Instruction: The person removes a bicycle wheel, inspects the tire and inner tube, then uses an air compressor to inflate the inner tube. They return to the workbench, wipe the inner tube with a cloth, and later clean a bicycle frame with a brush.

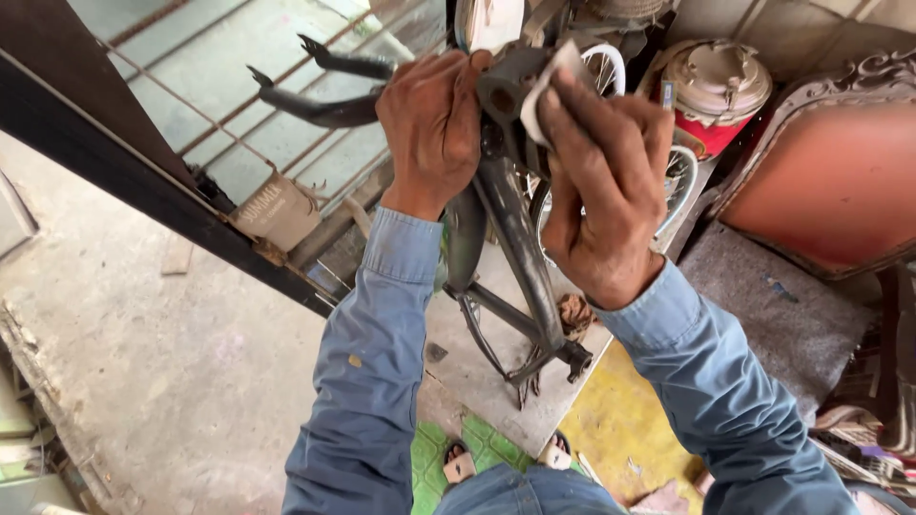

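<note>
Between both hands, centre of view: dark bicycle frame [515,238], tubes running down toward the concrete floor [191,362], dark forks [324,107] jutting left. Steel, stiff, probably hefty and grimy; best gripped on the tubes near the head end, not the spoked wheel [679,181] behind. Left hand [431,129] curled closed over the top of the frame, steadying. Right hand [603,181] fingers pinched shut on a small pale abrasive sheet [546,88], thin, floppy, pressed on the frame's upper end.
</note>
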Motion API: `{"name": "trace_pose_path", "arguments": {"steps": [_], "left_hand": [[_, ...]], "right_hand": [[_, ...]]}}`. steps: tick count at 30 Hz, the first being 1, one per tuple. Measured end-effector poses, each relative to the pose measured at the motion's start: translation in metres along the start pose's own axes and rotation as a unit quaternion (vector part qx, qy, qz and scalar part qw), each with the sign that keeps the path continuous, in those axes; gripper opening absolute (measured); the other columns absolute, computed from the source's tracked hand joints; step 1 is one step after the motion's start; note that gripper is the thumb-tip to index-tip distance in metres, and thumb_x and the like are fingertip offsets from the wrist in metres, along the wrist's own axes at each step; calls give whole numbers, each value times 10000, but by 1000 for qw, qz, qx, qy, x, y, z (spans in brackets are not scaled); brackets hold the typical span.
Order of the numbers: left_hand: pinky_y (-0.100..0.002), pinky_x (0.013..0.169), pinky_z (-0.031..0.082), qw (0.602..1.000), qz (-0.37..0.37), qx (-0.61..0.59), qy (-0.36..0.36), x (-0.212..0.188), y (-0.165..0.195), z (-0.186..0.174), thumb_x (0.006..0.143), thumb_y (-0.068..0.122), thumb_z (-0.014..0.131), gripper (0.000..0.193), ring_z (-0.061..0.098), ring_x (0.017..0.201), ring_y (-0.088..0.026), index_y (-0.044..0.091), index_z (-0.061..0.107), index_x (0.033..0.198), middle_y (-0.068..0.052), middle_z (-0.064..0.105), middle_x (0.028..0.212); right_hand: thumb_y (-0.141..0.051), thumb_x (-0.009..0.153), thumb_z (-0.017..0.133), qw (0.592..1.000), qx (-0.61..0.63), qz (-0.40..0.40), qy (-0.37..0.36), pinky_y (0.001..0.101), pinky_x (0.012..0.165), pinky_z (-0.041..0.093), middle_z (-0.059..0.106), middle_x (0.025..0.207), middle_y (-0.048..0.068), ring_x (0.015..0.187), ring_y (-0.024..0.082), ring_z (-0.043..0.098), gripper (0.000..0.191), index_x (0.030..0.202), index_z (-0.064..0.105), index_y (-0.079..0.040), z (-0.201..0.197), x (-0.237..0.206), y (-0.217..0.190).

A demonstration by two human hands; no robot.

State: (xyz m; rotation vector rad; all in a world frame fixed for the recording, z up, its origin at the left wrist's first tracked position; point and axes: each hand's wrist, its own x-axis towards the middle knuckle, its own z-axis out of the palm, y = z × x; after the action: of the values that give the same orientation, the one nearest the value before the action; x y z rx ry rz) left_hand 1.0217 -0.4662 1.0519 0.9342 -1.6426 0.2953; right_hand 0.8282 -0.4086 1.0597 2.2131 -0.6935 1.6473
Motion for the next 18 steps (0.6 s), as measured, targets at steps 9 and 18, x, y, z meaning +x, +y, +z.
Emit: {"name": "trace_pose_path", "arguments": {"steps": [9,18], "left_hand": [[-397,645,356,1000,2,-8,3,0,5,-2,1146,315,362,533,433,577,-258,42,594,751,-81,473,636],[-392,622,329,1000,8,-3,3,-3,-2,0,1141,320,355,533,389,552,-246,55,599,747,-76,451,620]], "right_hand": [[10,1050,627,997,39,4,61,380,962,536,677,1346,130,1100,263,610,288,1326,706,-22,17,-23,17],[20,1041,623,997,38,-12,68,389,947,524,675,1352,171,1087,255,615,283,1312,697,-4,15,-20,14]]}}
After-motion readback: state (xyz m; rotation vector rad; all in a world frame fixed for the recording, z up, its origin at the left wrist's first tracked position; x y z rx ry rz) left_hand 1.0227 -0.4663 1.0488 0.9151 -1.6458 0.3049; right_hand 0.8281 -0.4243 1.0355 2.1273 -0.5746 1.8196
